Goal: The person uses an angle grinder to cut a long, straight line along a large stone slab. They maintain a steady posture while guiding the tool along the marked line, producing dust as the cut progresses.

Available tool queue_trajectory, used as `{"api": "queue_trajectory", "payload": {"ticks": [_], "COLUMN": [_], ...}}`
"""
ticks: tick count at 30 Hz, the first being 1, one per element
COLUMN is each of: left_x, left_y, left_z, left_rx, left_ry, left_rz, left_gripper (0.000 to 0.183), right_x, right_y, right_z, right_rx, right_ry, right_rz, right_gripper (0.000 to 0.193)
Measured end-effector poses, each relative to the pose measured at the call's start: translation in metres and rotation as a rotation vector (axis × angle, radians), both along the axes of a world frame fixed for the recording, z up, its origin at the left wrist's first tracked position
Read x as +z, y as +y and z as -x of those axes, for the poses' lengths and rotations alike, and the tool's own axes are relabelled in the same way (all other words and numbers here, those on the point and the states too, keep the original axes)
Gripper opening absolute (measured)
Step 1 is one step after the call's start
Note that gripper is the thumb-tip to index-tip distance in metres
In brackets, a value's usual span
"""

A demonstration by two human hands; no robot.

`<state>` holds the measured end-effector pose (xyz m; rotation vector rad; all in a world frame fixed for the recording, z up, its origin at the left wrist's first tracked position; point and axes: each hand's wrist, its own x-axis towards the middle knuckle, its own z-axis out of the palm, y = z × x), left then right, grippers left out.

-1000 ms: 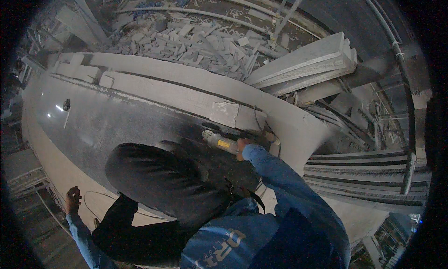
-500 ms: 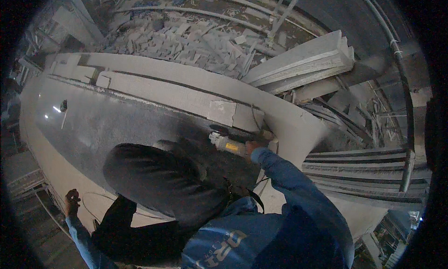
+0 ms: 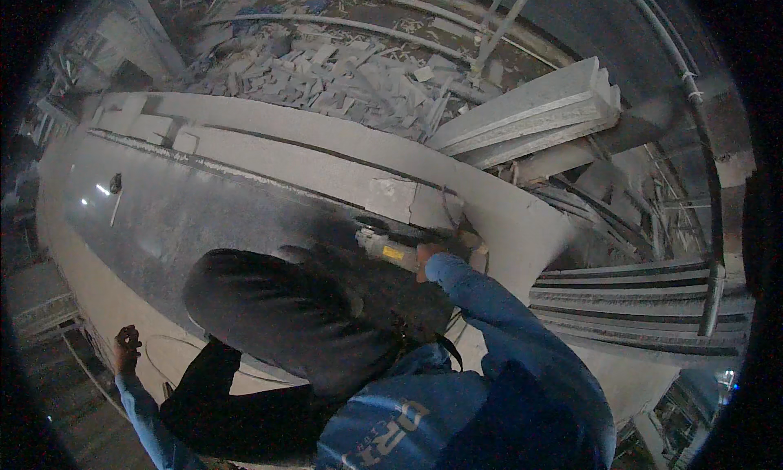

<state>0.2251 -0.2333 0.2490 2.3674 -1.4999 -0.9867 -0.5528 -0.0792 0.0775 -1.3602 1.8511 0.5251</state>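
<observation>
My right hand (image 3: pixel 425 263) is wrapped round the rear body of a grey angle grinder (image 3: pixel 387 249) with a yellow label. Its dark disc (image 3: pixel 373 223) is at the far edge of a dark, glossy stone slab (image 3: pixel 188 213), beside a pale strip of stone (image 3: pixel 285 167); whether the disc touches is unclear. A lighter rectangular piece (image 3: pixel 390 195) lies on that strip just beyond the grinder. Off to the left, my left hand (image 3: pixel 127 348) is held out with loosely curved fingers apart and nothing visible in them. My bent knee covers part of the slab.
A heap of broken stone pieces (image 3: pixel 326 75) lies beyond the bench. Long slabs (image 3: pixel 530 107) lean at the far right, with more stacked strips (image 3: pixel 628 295) nearer. A thin cable (image 3: pixel 151 349) loops near my left hand. A small dark object (image 3: pixel 115 183) sits on the slab's left.
My right hand and the grinder have shifted a little to the left along the slab's far edge. My left hand has stayed nearly in place.
</observation>
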Motion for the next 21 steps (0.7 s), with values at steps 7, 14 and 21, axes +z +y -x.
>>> {"api": "queue_trajectory", "payload": {"ticks": [7,14,21], "left_x": [-0.013,-0.001,-0.001], "left_y": [0.003,0.008,0.001], "left_z": [-0.024,-0.013,-0.015], "left_rx": [0.115,0.066,0.017], "left_ry": [0.054,0.057,0.089], "left_rz": [-0.063,-0.033,-0.028], "left_gripper": [0.036,0.035,0.035], "right_x": [-0.002,-0.003,-0.011], "right_y": [0.041,0.025,0.005], "right_z": [0.030,0.018,0.003], "right_rx": [0.076,0.021,0.001], "right_ry": [0.077,0.038,0.007], "right_rz": [0.006,-0.038,0.054], "right_gripper": [0.052,0.057,0.063]}}
